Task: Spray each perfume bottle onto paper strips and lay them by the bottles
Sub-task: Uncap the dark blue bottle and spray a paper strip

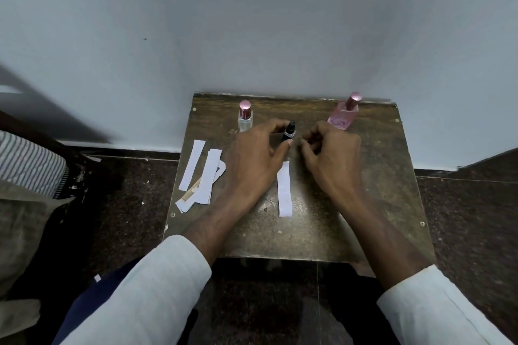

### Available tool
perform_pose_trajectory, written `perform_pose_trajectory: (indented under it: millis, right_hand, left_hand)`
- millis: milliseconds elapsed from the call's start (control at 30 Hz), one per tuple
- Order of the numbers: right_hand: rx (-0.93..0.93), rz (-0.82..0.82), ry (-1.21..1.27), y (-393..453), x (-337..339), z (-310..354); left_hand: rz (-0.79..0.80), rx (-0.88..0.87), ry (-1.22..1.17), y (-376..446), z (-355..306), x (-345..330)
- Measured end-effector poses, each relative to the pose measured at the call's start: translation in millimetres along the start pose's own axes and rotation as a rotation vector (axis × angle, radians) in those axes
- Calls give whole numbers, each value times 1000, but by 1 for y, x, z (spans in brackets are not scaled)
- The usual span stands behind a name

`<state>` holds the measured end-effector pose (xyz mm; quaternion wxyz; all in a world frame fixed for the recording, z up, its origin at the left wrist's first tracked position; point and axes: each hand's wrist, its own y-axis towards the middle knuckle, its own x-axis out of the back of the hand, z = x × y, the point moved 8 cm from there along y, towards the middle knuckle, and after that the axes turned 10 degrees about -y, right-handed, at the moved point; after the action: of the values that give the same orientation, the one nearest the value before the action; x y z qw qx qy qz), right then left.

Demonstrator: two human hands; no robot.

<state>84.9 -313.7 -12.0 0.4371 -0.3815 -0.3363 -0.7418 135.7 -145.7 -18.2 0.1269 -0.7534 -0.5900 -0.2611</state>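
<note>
On a small brown table (378,190) stand three perfume bottles. A clear bottle with a pink cap (245,117) is at the back left, a pink bottle with a pink cap (343,115) at the back right. My left hand (255,154) grips a small dark bottle (289,131) between thumb and fingers at the back middle; its spray head is bare. My right hand (330,148) hovers just right of it with fingers curled; whether it holds a cap is hidden. One white paper strip (284,190) lies in front of the dark bottle, between my wrists.
A loose pile of several white strips (201,176) lies at the table's left side. A pale wall rises right behind the bottles. Dark stone floor surrounds the table. Striped cloth (28,162) lies at the far left.
</note>
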Motion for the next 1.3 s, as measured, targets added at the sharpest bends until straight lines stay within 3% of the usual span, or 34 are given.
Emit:
perform_pose_trajectory:
  millis: [167,267,667,1133,1300]
  right_hand:
    - [160,-334,189,-5,42,22]
    - [260,-389,208,-9,50,31]
    - [446,-299,91,-8,37,42]
    - [414,-243,81,-3,31,44]
    - [376,-127,128,-2,25,37]
  left_hand:
    - [-3,8,43,-1,1,1]
    - [1,12,38,-2,0,2]
    - [7,23,49,-1,1,2]
    - [16,-1,34,0,-1,2]
    - [20,-4,48,0,-1,3]
